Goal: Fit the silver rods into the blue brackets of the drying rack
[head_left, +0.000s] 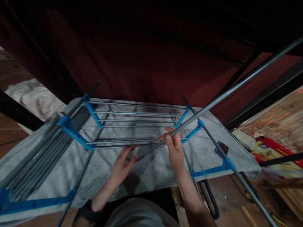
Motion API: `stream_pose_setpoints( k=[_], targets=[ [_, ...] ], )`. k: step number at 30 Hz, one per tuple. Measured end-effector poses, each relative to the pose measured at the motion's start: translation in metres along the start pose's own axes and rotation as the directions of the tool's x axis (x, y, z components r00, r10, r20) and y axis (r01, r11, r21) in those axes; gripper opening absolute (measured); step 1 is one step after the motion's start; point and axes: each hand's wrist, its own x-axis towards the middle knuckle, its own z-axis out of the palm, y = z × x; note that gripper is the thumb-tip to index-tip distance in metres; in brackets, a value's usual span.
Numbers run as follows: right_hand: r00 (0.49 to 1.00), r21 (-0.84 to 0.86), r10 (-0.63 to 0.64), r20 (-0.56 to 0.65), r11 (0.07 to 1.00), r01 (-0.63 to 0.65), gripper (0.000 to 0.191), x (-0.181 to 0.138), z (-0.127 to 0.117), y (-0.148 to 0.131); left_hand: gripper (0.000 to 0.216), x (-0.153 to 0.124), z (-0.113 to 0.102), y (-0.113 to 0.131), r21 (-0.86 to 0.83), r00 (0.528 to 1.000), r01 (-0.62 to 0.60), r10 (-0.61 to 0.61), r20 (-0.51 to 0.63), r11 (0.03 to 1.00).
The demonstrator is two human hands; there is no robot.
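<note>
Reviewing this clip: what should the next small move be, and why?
Probably turn the rod level, in line with the rungs. The right hand holds it slanting across the view and the left hand is at its lower end, while the rungs run crosswise between blue brackets.

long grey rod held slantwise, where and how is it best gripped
Probably on the bare stretch of the rod just beyond the right grip, coming from the person's right and closing across it: it is slim, straight and round, slanting up to the right.
</note>
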Motion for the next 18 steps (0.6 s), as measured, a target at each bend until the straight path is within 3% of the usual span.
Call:
stream_pose_setpoints(
  k=[6,10,14,18],
  targets=[
    [0.993,-0.330,-0.117,-0.014,0.938,0.106,0.027,0.012,-0.026,0.001,0.029,-0.003,-0.001,-0.002,0.042,0.999,-0.012,0.014,-0.047,0.999],
    [0.972,-0.551,-0.204,0.115,0.801,0.233,0.029,0.013,-0.042,0.013,0.027,-0.003,-0.006,0.016,0.142,0.983,-0.161,0.172,-0.068,0.977],
    [0.944,-0.632,-0.229,0.238,0.701,0.330,0.028,0.007,-0.048,0.029,0.033,-0.005,-0.012,0.043,0.282,0.891,-0.432,0.454,-0.014,0.856],
    [0.932,-0.688,-0.153,0.328,0.638,0.347,0.030,-0.005,-0.050,0.050,0.036,-0.010,-0.009,0.065,0.367,0.789,-0.597,0.605,0.106,0.713]
  ],
)
